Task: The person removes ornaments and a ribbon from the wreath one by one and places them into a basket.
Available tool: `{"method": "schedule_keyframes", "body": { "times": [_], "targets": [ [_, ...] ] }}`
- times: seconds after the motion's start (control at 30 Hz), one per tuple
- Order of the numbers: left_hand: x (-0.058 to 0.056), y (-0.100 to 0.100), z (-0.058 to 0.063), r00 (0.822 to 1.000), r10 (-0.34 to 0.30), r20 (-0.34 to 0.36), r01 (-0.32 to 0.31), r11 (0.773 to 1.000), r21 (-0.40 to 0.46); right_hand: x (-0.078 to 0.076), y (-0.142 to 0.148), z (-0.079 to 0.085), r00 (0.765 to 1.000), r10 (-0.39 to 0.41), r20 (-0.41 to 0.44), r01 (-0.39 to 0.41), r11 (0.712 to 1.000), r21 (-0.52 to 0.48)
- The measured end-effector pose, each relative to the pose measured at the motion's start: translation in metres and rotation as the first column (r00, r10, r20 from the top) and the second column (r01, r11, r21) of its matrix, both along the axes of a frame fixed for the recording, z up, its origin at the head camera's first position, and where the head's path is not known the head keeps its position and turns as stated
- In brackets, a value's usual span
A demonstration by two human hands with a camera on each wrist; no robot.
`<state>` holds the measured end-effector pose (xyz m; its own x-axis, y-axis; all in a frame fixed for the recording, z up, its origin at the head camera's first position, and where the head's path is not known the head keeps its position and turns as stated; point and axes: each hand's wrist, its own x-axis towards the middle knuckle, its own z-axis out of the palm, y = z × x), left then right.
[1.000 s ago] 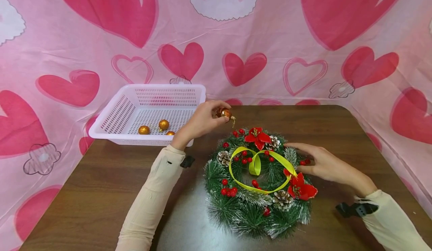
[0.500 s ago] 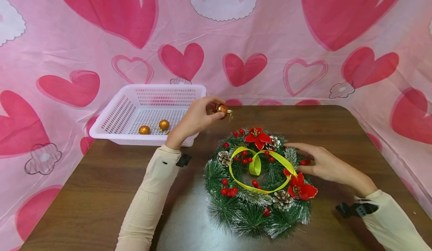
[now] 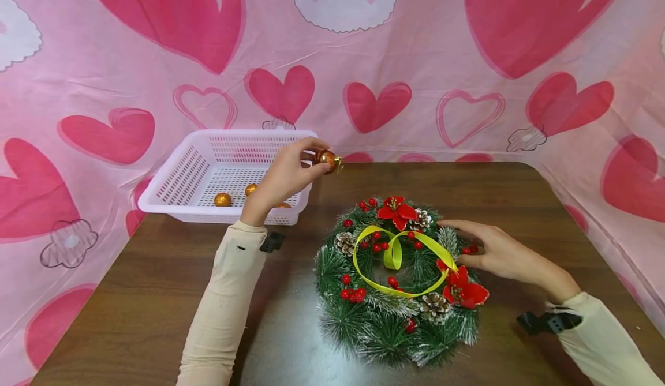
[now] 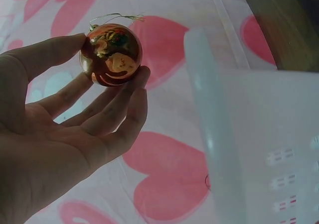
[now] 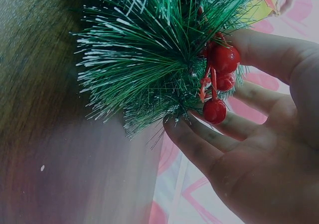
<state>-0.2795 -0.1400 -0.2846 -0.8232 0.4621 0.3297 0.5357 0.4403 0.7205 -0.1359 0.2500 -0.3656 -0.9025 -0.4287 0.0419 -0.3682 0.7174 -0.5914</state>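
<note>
In the head view my left hand holds a shiny gold Christmas ball above the right end of a white plastic basket. The left wrist view shows the ball between thumb and fingertips, a thin gold string loop at its cap. On the table lies a green wreath with red poinsettias, pinecones and berries, and a yellow ribbon looped over its middle. My right hand grips the wreath's right edge. In the right wrist view its thumb and fingers lie around the red berries and needles.
Inside the basket are gold glitter balls, partly covered by my left wrist. The brown wooden table extends around the wreath. A pink heart-patterned cloth hangs behind and at both sides.
My left hand has moved left and slightly up with the gold ball, from near the wreath's back edge to over the basket's right end. My right hand and the wreath have stayed still.
</note>
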Motion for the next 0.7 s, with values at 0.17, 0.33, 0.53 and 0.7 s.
{"method": "schedule_keyframes", "body": {
  "times": [0.17, 0.33, 0.53, 0.7],
  "targets": [
    [-0.002, -0.007, 0.001, 0.999, 0.036, 0.01, -0.036, 0.999, -0.014, 0.0, 0.0, -0.001, 1.0, -0.002, -0.009, 0.002, 1.0, 0.009],
    [-0.003, -0.014, 0.002, 0.998, 0.061, 0.007, -0.061, 0.998, -0.023, 0.0, 0.0, -0.001, 1.0, -0.002, -0.005, 0.002, 1.0, 0.005],
    [-0.006, -0.02, 0.001, 0.994, 0.108, 0.028, -0.107, 0.994, -0.035, 0.0, 0.0, -0.001, 1.0, -0.003, 0.008, 0.003, 1.0, -0.002],
    [-0.009, -0.024, 0.001, 0.991, 0.129, 0.041, -0.127, 0.991, -0.042, 0.0, 0.0, -0.001, 1.0, -0.003, 0.01, 0.003, 1.0, -0.005]
  ]
}}
